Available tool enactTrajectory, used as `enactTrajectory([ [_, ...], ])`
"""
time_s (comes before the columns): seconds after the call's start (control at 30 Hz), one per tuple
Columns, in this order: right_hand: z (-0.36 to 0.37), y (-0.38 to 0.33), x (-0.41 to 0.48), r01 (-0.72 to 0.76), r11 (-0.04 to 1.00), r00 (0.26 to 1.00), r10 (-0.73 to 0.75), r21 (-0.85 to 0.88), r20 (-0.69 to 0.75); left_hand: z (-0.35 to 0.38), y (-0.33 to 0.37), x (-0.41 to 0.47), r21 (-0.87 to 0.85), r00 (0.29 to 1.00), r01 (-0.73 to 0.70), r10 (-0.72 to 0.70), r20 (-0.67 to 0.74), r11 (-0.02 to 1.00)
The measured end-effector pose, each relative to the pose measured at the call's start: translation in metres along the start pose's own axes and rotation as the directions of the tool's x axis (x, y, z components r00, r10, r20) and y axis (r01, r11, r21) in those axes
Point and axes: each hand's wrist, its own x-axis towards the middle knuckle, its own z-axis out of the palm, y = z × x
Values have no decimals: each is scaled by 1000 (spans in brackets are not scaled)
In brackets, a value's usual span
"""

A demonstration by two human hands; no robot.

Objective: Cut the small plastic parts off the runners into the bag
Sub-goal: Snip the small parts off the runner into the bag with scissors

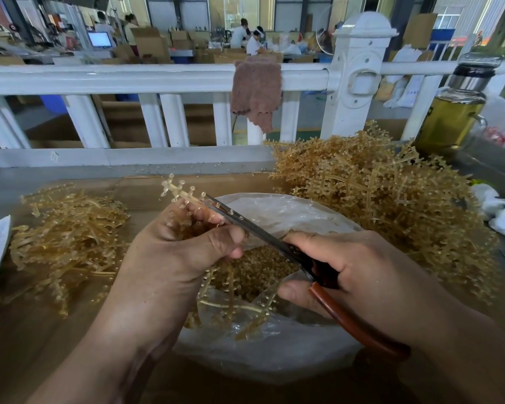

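One translucent amber runner juts up above the far rim of the bag, a thin stem with at least six small tubular parts standing off its tip like short pegs. The left hand pinches it, fingers and thumb curled round the stem, and more of its branches hang from that hand down into the bag's mouth. One pair of scissors crosses above the bag, its dark blades laid against the runner just beside the left fingertips; whether the blades are parted I cannot tell. The right hand grips the reddish-brown handles, fingers wrapped round them. Inside the one clear plastic bag lies a heap of cut parts, tiny and amber. Two piles flank the bag on the brown desk: a flatter pile of stems to its left, a taller bristling pile of runners to its right. Beyond the bag runs a white railing with one brown cloth draped over it, and right of that stands one glass bottle of yellow liquid.
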Motion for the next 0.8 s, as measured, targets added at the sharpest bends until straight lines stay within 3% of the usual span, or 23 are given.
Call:
enactTrajectory([
  [0.8,3,6,1,28,1000,999,-28,-9,-36,2,-1,0,-116,999,41,-40,12,992],
])
